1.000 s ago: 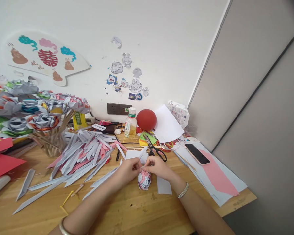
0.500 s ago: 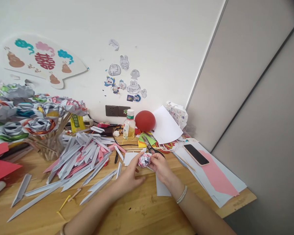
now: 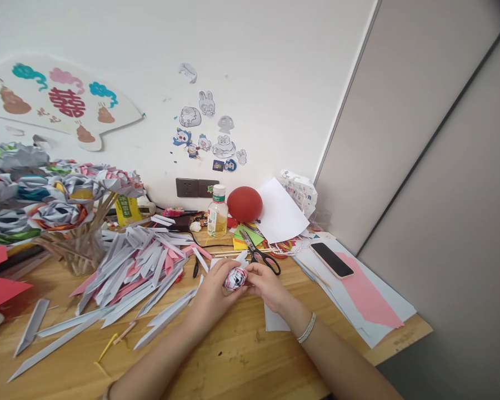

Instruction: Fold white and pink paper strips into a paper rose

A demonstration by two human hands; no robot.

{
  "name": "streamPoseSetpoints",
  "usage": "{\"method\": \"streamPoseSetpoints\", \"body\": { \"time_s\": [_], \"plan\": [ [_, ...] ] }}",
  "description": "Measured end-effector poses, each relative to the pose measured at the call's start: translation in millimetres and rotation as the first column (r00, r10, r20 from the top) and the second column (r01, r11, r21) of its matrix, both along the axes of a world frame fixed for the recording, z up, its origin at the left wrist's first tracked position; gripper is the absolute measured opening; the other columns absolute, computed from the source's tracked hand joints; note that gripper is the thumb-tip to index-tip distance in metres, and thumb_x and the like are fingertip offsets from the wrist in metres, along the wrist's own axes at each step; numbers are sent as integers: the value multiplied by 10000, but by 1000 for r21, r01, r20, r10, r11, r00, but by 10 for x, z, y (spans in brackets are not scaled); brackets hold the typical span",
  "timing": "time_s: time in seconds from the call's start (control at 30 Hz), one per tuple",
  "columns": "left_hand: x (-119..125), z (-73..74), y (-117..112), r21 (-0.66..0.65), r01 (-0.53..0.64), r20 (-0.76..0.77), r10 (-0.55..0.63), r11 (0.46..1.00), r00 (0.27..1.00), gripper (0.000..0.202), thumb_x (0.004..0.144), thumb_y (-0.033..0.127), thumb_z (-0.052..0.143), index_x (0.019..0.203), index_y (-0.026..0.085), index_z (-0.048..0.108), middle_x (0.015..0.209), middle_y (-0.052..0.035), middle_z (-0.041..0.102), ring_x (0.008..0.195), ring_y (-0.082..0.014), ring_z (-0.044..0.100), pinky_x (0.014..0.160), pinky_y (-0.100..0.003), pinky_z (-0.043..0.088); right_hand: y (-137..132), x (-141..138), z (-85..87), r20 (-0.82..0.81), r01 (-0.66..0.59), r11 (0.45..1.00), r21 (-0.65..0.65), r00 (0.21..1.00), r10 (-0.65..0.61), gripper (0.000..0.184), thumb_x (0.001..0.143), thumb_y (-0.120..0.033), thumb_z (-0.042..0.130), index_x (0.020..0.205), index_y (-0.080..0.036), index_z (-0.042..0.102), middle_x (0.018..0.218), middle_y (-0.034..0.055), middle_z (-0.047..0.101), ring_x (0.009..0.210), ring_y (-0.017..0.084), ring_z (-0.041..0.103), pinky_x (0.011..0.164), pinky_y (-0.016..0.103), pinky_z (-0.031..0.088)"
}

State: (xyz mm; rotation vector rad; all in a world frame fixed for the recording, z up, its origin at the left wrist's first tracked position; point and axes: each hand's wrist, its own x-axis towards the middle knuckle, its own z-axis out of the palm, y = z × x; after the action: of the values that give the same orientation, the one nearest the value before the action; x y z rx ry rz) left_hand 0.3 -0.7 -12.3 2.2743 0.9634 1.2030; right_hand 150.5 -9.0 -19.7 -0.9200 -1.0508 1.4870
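Observation:
A small paper flower (image 3: 235, 279), white with pink and dark edges, is held above the wooden table. My left hand (image 3: 215, 291) curls round its left side, thumb below and fingers over the top. At its right edge, my right hand (image 3: 267, 286) is closed with thumb and fingertips pinching the petals. Just behind the right hand lie black-handled scissors (image 3: 261, 256), blades pointing away. A white paper piece (image 3: 275, 320) sits partly under my right wrist. To the left is a pile of folded paper strips (image 3: 144, 269), white and pink.
Finished paper flowers on sticks stand in a clear container (image 3: 81, 255) at left. A bottle (image 3: 217, 214) and a red balloon (image 3: 245, 204) are by the wall. On the right, a phone (image 3: 332, 259) rests on paper sheets (image 3: 369, 300) near the table edge.
Both hands and the flower have moved slightly left and down. The left hand has closed further round the flower, its thumb now against it. More of the scissors' handles shows.

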Motion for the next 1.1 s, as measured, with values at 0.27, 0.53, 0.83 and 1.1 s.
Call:
{"method": "streamPoseSetpoints", "body": {
  "time_s": [0.27,0.53,0.83,1.1],
  "plan": [
    [-50,27,-15,98,-61,-161,77,993,984,301,730,320,548,1005,216,482,949,-45,605,878,-201,566,740,-301,439,36,21,-19,211,17,993,119,977,-42,268,622,-379,673,677,-148,548,600,-29,544,512,91,525,541,242,445],
    [-57,-29,4,102,-34,-197,54,994,979,269,752,308,515,1002,218,470,912,-36,596,836,-187,572,706,-281,432,48,-2,-63,459,110,943,313,852,-252,122,684,-264,561,625,-163,525,543,-29,516,491,104,504,473,222,414],
    [-17,-3,-27,-103,7,-14,-8,995,1000,228,743,294,517,951,207,481,895,-27,594,813,-176,566,725,-284,436,-128,-89,75,444,158,842,516,792,-420,79,740,-212,482,682,-178,525,639,-9,544,578,118,515,539,228,411],
    [-24,120,-54,-269,109,212,-51,957,976,270,699,289,573,930,184,478,902,-34,573,854,-176,540,797,-315,426,-175,-45,162,264,24,907,420,953,-148,115,759,-248,537,851,-196,491,692,-25,507,648,108,507,621,234,407]
  ]
}}
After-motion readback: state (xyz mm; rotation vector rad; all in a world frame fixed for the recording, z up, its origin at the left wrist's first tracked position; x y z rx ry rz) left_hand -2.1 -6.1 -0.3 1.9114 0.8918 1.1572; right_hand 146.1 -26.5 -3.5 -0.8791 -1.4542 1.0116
